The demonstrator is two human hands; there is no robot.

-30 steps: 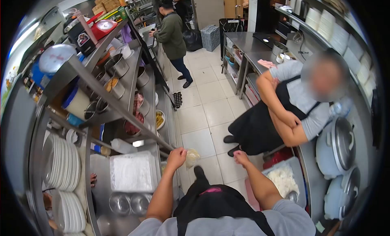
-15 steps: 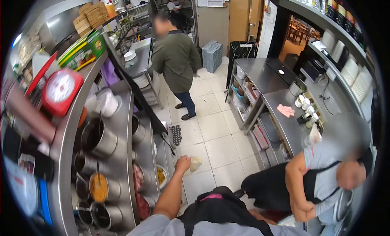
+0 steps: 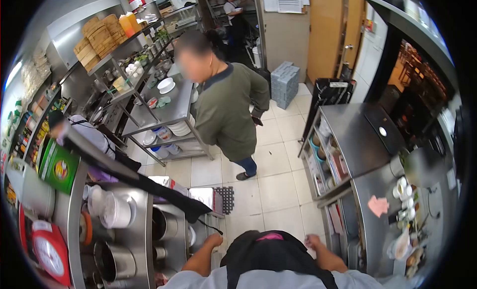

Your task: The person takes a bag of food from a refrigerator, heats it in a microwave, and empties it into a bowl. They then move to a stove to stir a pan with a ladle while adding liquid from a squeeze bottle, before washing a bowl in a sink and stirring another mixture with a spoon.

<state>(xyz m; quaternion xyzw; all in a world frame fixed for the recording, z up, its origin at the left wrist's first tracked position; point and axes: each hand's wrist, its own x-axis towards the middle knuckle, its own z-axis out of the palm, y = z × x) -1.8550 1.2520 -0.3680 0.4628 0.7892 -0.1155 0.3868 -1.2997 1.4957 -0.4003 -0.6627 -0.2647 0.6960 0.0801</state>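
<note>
My left hand (image 3: 214,240) is closed, low in the head view, beside the steel shelving. What it holds, if anything, is hidden. The end of a thin black cord hangs just above it, below a black strip of cloth (image 3: 186,202). Over to the right, my right hand (image 3: 313,241) is also closed, near the lower shelf of the right-hand counter. I cannot make out anything in its fingers. My black apron (image 3: 263,256) lies between both arms.
A person in a green jacket (image 3: 226,110) stands ahead on the tiled floor (image 3: 268,189). Steel pots (image 3: 124,261) and a red scale (image 3: 49,251) are at left. A steel counter (image 3: 343,125) with a pink cloth (image 3: 378,206) runs along the right. Grey crates (image 3: 284,85) stand farther back.
My view has moved forward. The small clear bag of yellowish contents at my left hand is out of sight. My right hand has come into view. The co-worker with folded arms is gone from view.
</note>
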